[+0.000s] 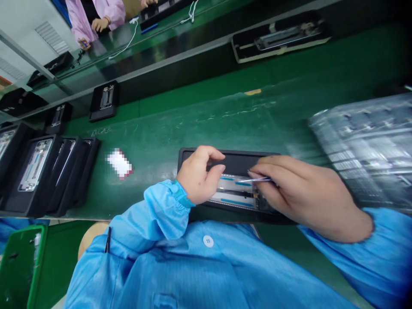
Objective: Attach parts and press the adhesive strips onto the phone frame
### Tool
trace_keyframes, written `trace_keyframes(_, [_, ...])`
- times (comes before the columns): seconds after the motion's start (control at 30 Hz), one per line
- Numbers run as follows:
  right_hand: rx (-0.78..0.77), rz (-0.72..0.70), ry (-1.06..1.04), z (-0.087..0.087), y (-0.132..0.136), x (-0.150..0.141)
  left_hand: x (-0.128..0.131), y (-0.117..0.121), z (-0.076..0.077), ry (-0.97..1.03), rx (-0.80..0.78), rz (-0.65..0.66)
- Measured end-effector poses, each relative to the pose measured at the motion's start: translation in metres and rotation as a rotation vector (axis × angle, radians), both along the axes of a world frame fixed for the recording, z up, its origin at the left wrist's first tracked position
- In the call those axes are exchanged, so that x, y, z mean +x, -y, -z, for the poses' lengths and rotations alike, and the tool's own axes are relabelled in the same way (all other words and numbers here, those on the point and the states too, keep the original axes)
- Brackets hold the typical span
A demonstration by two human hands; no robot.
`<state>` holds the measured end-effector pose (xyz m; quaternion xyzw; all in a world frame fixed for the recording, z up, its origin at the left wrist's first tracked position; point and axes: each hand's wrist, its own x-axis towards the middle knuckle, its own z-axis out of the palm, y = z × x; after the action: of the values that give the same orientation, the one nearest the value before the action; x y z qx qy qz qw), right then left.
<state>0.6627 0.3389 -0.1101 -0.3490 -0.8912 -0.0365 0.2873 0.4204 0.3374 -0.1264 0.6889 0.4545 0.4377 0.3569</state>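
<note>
A black tray (238, 156) lies on the green bench in front of me, with a phone frame (233, 193) in it showing white and blue strips. My left hand (198, 176) rests on the tray's left end, its fingers curled and its thumb pressing the frame. My right hand (302, 193) comes in from the right, pinching thin metal tweezers (255, 180) whose tip points left over the frame. Blue sleeves cover both my arms.
Several black trays with frames (35, 171) are stacked at the left. A pile of clear plastic trays (367, 146) sits at the right. More trays (104, 101) ride the conveyor behind. A person in pink (95, 17) works across the line. A green bin (19, 262) stands lower left.
</note>
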Motion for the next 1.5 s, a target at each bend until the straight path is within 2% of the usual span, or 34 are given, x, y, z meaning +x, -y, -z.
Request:
trace_keyframes(0.13, [0.0,-0.057,0.231,0.031,-0.003,0.021,-0.012,-0.002,0.01,-0.46,0.066,0.099])
trace_keyframes(0.23, [-0.006,-0.092,0.276,0.039,-0.005,0.02,-0.01,0.001,0.014,-0.6,0.049,0.187])
trace_keyframes(0.53, [-0.037,-0.104,0.312,0.037,-0.004,0.018,-0.008,0.004,0.012,-0.639,0.027,0.261])
trace_keyframes(0.83, [-0.197,-0.1,0.27,0.032,-0.009,0.019,-0.007,0.003,0.009,-0.645,0.009,0.276])
trace_keyframes(1.03, [-0.558,-0.122,0.119,0.022,-0.03,0.016,-0.006,0.003,0.01,-0.661,0.001,0.265])
trace_keyframes(1.13, [-0.666,-0.135,0.114,0.017,-0.038,0.014,-0.006,0.003,0.01,-0.664,0.002,0.251])
trace_keyframes(1.33, [-0.716,-0.124,0.166,0.015,-0.048,0.014,-0.006,0.001,0.011,-0.674,-0.001,0.266])
trace_keyframes(1.5, [-0.698,-0.181,0.193,0.019,-0.06,0.013,-0.008,-0.002,0.013,-0.671,-0.007,0.26])
